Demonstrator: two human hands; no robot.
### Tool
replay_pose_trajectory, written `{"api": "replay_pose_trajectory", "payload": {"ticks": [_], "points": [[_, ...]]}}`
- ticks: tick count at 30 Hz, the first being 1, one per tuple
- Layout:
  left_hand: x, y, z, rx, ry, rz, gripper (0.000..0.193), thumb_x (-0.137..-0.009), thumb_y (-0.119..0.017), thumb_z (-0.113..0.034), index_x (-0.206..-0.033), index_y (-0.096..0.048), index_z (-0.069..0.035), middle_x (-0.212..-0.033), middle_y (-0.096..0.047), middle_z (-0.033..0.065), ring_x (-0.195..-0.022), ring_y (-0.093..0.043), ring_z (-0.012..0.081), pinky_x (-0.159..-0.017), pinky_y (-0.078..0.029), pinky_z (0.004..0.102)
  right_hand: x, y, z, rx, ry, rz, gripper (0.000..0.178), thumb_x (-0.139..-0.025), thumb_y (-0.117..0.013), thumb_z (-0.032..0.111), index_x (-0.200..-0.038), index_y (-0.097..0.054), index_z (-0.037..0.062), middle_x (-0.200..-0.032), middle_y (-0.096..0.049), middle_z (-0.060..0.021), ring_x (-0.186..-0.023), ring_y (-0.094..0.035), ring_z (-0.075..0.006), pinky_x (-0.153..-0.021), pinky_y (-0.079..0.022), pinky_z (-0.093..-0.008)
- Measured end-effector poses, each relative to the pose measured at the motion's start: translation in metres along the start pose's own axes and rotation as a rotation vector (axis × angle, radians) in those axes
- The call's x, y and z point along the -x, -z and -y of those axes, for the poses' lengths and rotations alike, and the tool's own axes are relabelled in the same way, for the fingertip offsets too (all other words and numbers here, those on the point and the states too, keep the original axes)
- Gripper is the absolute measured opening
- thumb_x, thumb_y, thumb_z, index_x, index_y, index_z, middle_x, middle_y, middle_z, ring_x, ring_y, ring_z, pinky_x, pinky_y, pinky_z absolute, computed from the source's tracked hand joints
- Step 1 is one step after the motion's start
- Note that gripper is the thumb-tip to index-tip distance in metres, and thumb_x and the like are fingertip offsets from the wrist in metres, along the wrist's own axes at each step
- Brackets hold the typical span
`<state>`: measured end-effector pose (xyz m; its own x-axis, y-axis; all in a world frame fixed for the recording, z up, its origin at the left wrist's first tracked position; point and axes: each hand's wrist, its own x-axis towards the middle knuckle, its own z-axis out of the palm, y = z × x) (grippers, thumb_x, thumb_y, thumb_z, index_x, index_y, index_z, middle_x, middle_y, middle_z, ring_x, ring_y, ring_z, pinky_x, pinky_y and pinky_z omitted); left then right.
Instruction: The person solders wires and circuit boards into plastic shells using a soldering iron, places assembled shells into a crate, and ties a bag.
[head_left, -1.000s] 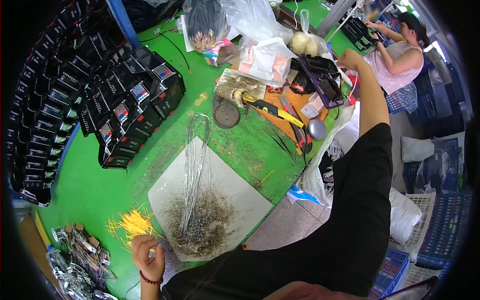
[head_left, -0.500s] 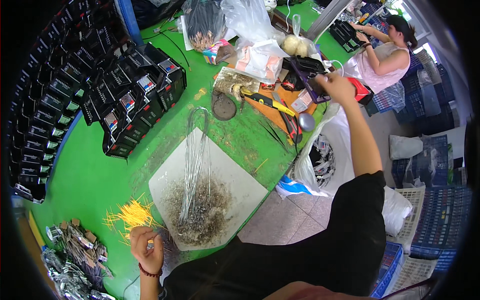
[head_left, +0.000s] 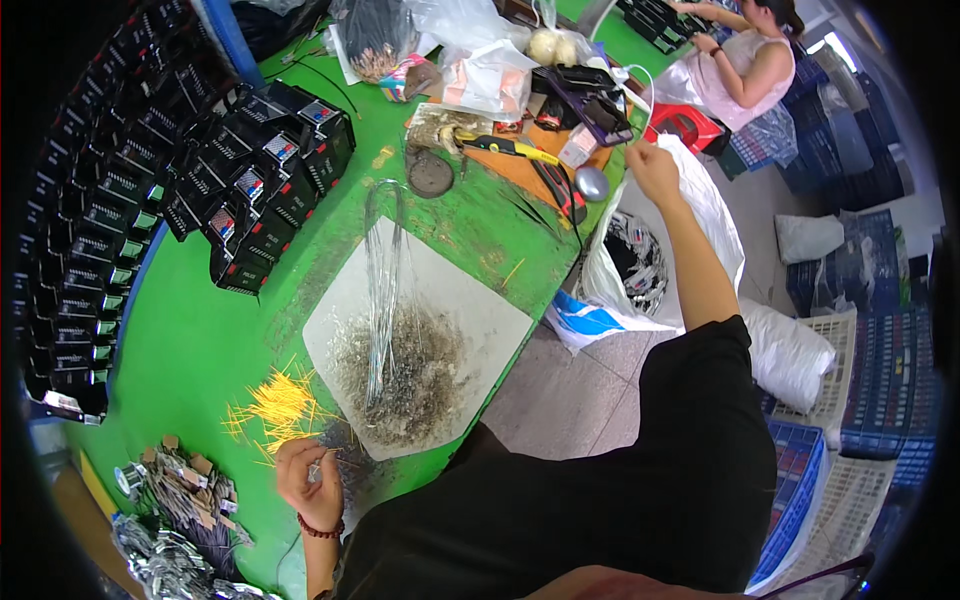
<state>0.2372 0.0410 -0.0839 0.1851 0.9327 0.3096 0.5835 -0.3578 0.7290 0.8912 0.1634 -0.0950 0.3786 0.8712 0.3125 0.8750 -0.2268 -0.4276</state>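
Your right hand [head_left: 655, 172] moved nearer the sack [head_left: 726, 232], curled like your left hand [head_left: 310, 487], grips unclear; many wires [head_left: 380, 290] and sticks [head_left: 283, 400] remain.

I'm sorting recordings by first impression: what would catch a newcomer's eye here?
Black plastic cases crowding the picture's left side come first, then bright yellow sticks beside the left hand. Mid-table, silvery wires lie over a dirt-speckled white sheet; the right hand is out near an open white sack.
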Motion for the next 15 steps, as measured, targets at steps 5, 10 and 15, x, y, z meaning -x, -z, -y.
{"api": "replay_pose_trajectory", "payload": {"ticks": [5,10,15], "points": [[-0.010,-0.005,-0.005,0.001,-0.067,0.060,0.017,-0.069,-0.067,0.009,-0.082,-0.061,-0.001,-0.089,-0.062,0.0126,-0.083,-0.059,0.0280,-0.075,-0.047,0.0358,0.046,0.012,0.000,0.386,0.355,0.412,0.020,-0.080,-0.056,0.022,-0.079,-0.069,0.0075,-0.071,-0.066,-0.0153,-0.071,-0.064,-0.0359,-0.070,-0.052,-0.0444],[-0.014,-0.010,-0.015,0.006,-0.119,0.097,0.017,-0.070,-0.067,0.009,-0.083,-0.061,-0.001,-0.089,-0.062,0.0131,-0.083,-0.059,0.0285,-0.075,-0.047,0.0354,0.076,0.014,-0.050,0.624,0.004,0.874,0.025,-0.073,-0.060,0.023,-0.085,-0.073,0.0056,-0.083,-0.071,-0.0160,-0.079,-0.069,-0.0311,-0.072,-0.054,-0.0419],[-0.008,-0.013,-0.021,-0.023,-0.096,0.112,0.016,-0.071,-0.066,0.008,-0.083,-0.061,-0.001,-0.089,-0.061,0.0132,-0.082,-0.058,0.0280,-0.075,-0.047,0.0353,0.035,-0.015,-0.066,-0.482,-0.570,0.274,0.029,-0.087,-0.049,0.005,-0.112,-0.061,-0.0029,-0.085,-0.069,-0.0130,-0.062,-0.065,-0.0168,-0.052,-0.051,-0.0264]]}}
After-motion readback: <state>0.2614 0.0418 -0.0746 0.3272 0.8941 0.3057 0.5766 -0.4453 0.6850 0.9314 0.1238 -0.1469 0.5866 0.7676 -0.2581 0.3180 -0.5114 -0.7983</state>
